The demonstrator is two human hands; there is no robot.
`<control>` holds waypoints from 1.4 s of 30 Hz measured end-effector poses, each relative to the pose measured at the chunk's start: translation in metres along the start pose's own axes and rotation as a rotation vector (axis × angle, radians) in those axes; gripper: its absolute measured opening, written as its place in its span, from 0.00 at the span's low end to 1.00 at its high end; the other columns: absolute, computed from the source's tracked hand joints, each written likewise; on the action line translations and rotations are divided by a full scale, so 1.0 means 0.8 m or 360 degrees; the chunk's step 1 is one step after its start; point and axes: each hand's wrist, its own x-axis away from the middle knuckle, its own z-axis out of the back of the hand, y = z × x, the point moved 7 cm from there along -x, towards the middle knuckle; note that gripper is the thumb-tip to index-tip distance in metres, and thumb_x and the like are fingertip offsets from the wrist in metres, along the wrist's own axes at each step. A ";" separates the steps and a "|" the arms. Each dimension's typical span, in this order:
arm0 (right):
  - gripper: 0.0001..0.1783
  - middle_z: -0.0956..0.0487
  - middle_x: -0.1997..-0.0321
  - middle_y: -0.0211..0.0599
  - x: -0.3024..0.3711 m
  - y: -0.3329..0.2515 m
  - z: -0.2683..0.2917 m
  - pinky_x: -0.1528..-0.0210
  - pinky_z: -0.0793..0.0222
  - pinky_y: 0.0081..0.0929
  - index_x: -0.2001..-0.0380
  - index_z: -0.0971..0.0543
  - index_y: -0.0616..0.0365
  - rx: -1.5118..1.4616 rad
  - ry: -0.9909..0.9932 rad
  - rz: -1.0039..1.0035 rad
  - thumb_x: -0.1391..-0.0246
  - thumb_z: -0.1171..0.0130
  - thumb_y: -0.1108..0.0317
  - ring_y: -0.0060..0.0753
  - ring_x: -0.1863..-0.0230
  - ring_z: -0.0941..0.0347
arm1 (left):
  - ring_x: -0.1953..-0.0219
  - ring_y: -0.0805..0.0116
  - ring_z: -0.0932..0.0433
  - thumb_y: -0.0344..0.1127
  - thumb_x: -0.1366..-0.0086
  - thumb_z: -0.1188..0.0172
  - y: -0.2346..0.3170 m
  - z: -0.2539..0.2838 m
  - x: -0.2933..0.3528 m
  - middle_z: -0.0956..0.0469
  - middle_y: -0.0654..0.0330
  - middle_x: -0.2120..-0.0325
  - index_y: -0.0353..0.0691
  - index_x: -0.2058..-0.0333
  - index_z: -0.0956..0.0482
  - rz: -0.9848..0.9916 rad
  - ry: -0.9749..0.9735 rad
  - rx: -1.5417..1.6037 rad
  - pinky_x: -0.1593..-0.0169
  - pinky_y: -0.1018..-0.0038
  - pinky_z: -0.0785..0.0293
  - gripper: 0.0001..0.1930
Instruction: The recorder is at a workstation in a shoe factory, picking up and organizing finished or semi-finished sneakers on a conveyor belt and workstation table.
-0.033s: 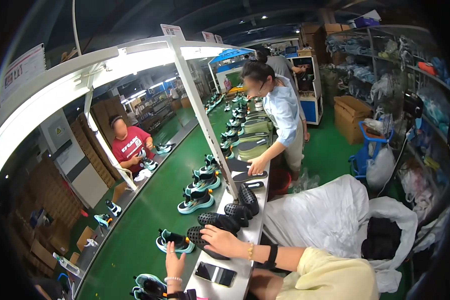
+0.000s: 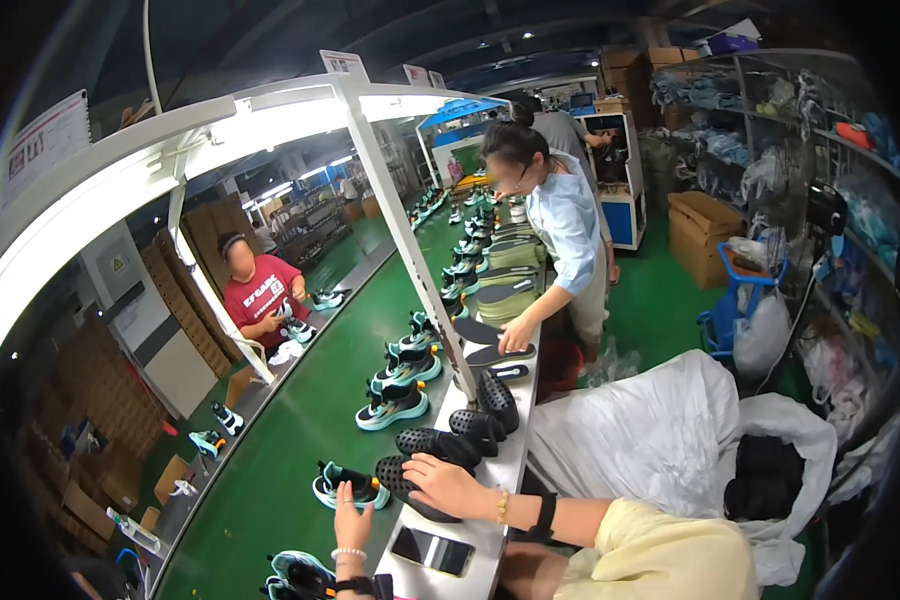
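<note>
My left hand (image 2: 352, 520) is raised over the green belt, fingers apart and nothing in them. Its fingertips overlap a black and mint-green sneaker (image 2: 335, 484); whether they touch it I cannot tell. My right hand (image 2: 446, 484) is closed over a black perforated shoe insert (image 2: 394, 474) at the belt's edge. Past it, several similar black inserts (image 2: 475, 428) stand along the white ledge (image 2: 478, 556). A smartphone (image 2: 432, 551) lies flat on that ledge, below my right hand. More sneakers (image 2: 300, 574) sit at the lower edge, near my left wrist.
A line of sneakers (image 2: 392, 402) runs up the green belt (image 2: 270, 470). A white metal post (image 2: 400, 210) rises from the ledge. Beyond it a co-worker's hand (image 2: 516, 336) touches dark insoles (image 2: 478, 332). Large white sacks (image 2: 640, 420) lie at right; another person (image 2: 260, 290) handles a shoe across the belt.
</note>
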 end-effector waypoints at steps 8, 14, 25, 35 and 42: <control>0.16 0.23 0.54 0.33 0.010 0.022 0.007 0.52 0.25 0.28 0.57 0.24 0.56 -0.0059 0.0047 -0.0205 0.50 0.37 0.66 0.36 0.49 0.27 | 0.50 0.48 0.24 0.45 0.44 0.35 -0.038 -0.074 -0.066 0.23 0.52 0.51 0.44 0.43 0.31 0.0220 -0.0233 -0.0586 0.50 0.56 0.26 0.30; 0.21 0.26 0.57 0.36 -0.001 0.033 0.009 0.56 0.25 0.29 0.54 0.25 0.57 0.0027 0.0067 -0.0305 0.49 0.36 0.60 0.38 0.54 0.28 | 0.64 0.47 0.18 0.44 0.41 0.39 -0.034 -0.044 -0.021 0.18 0.50 0.66 0.49 0.46 0.32 0.0341 -0.0194 -0.0620 0.61 0.55 0.23 0.25; 0.30 0.19 0.73 0.49 -0.017 0.053 -0.016 0.66 0.22 0.35 0.70 0.24 0.64 0.0280 -0.0556 -0.0555 0.54 0.33 0.44 0.46 0.69 0.18 | 0.62 0.45 0.19 0.40 0.45 0.34 -0.073 0.046 0.139 0.18 0.45 0.67 0.39 0.43 0.34 0.0627 -0.0163 -0.0403 0.59 0.57 0.24 0.32; 0.31 0.20 0.74 0.48 -0.054 0.005 0.027 0.64 0.24 0.41 0.67 0.25 0.65 0.0196 -0.0387 -0.0609 0.51 0.37 0.41 0.50 0.70 0.20 | 0.60 0.57 0.24 0.26 0.49 0.36 -0.107 0.138 0.159 0.26 0.52 0.59 0.34 0.50 0.29 0.0627 0.0834 0.0085 0.52 0.65 0.28 0.25; 0.25 0.18 0.69 0.53 -0.086 -0.167 -0.109 0.61 0.23 0.41 0.75 0.18 0.65 -0.0324 -0.1077 -0.0188 0.56 0.30 0.49 0.53 0.66 0.19 | 0.52 0.47 0.21 0.40 0.40 0.37 -0.221 0.091 0.140 0.21 0.37 0.56 0.28 0.48 0.26 0.0757 0.0419 0.0228 0.47 0.62 0.29 0.26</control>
